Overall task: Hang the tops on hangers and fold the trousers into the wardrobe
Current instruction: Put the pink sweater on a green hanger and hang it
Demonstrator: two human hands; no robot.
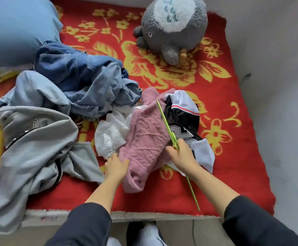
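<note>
Lying crumpled near the front edge of the bed, a pink sweater (144, 139) is being touched along its left side by the left hand (116, 166). The fingers of that hand are being kept fairly straight and loosely spread, with the thumb resting on the knit; nothing is seen to be gripped by them. A thin green hanger (166, 121) is being held in the right hand (182, 155), whose fingers are curled round the wire. The hanger is being held at a slant over the sweater's right side, with one end pointing away over the clothes and the other running back below the wrist.

A black and white jersey (182, 114) is being partly covered by the sweater on its right, and a white top (111, 132) is lying bunched against the sweater's left. Further left, a grey jacket (38, 139) is spread out and hanging over the bed's edge. Behind it, blue jeans (70, 68) and a paler denim garment (98, 93) are heaped together.

All of this is being borne by a red blanket (224, 157) with yellow flowers. A grey plush toy (173, 27) is sitting at the far side, well apart from the hands, and a blue pillow (15, 27) is lying in the far left corner.
</note>
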